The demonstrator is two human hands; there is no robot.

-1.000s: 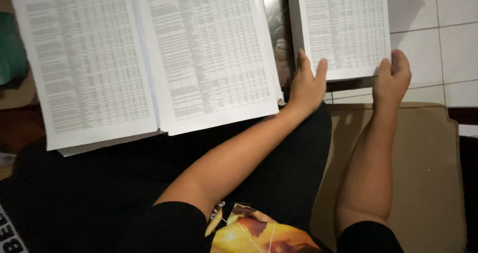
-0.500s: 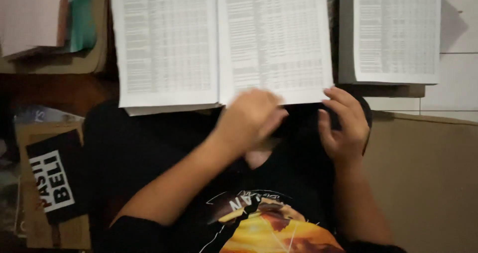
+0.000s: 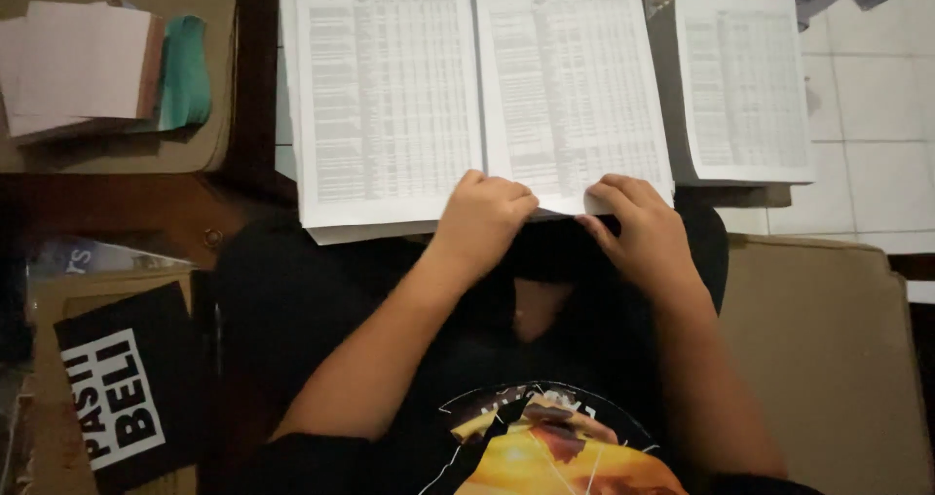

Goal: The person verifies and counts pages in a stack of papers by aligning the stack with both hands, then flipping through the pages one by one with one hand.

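Both arms reach up from the bottom of the frame and bend in toward the middle. The left hand (image 3: 480,213) is curled, with its fingers bent over the bottom edge of the right page (image 3: 570,96). The right hand (image 3: 638,224) is curled too, and its fingertips pinch the same edge near the page's corner. This page lies in the upper middle, just beside the left page (image 3: 385,106). A separate paper stack (image 3: 745,91) sits at the upper right.
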